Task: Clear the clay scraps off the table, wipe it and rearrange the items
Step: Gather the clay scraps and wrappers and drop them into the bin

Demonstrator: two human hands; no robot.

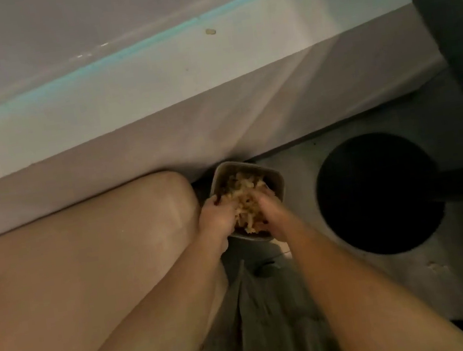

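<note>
A small square tub [277, 182] stands on the floor below the table edge, filled with tan clay scraps [243, 191]. My left hand [217, 217] and my right hand [271, 213] reach down into it from the near side, fingers curled into a heap of scraps pressed between them. One lone clay scrap [210, 31] lies on the white table [151, 79] above. My fingertips are buried in the clay.
A round black opening, perhaps a bin [378, 193], sits on the grey floor right of the tub. My bare knee [164, 190] is just left of the tub, under the table front. A dark post [445, 11] rises at the right.
</note>
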